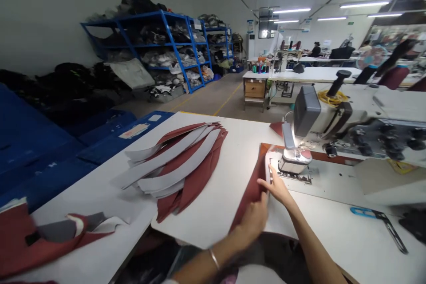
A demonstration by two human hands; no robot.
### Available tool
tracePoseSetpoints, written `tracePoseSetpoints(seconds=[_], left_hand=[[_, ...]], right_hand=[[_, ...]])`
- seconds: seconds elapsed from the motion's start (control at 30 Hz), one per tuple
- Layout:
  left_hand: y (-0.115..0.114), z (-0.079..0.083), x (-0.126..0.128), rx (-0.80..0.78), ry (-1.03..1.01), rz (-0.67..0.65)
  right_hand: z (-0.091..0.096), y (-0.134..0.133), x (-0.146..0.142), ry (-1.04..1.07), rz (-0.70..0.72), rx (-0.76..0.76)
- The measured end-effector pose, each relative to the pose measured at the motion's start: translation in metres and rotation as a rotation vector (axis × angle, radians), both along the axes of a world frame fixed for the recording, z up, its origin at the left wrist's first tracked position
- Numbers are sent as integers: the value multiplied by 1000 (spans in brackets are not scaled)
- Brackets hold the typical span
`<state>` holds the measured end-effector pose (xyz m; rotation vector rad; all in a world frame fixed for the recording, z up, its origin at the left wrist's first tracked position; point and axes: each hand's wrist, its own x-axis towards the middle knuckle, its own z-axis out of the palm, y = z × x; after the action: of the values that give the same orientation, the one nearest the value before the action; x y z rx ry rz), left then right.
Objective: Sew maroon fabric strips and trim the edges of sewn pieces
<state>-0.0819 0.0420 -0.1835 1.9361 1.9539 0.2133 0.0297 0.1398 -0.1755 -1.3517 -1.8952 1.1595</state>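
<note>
A dark red fabric piece (252, 188) lies on the white table in front of the sewing machine (333, 120). My left hand (253, 219), with a bracelet on the wrist, is closed on the near end of the piece. Fingers stretched out, my right hand (278, 186) lies flat on the piece's far edge, just short of the presser foot (294, 159).
A fanned stack of red and grey cut pieces (179, 164) lies on the table (229, 151) to the left. More red fabric (36, 235) sits at the near left. Blue-handled scissors (379, 219) lie right. Blue bins (66, 142) and shelves (159, 49) stand left.
</note>
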Motion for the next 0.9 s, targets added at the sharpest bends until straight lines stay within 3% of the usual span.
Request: tracePoseSetpoints(seconds=[0.07, 0.13, 0.23, 0.33, 0.43, 0.53, 0.67, 0.77, 0.9], left_hand=[[-14, -13, 39, -8, -14, -60], [-21, -16, 60, 10, -40, -105], [-20, -1, 62, 90, -148, -232], [-3, 27, 48, 282, -326, -363], [31, 54, 39, 635, -382, -361], [71, 67, 42, 888, -264, -354], [103, 65, 49, 951, -106, -416], [109, 62, 48, 944, -59, -425], [109, 62, 44, 952, -44, -469]], right_hand=[[14, 3, 6, -188, -137, 139], [28, 5, 21, -319, -214, 205], [51, 9, 53, -303, -196, 303], [66, 13, 79, -142, -157, 361], [66, 18, 89, 52, -124, 332], [55, 23, 89, 271, -142, 299], [46, 23, 92, 531, -212, 117], [48, 20, 93, 695, -131, -66], [55, 16, 89, 808, -146, -106]])
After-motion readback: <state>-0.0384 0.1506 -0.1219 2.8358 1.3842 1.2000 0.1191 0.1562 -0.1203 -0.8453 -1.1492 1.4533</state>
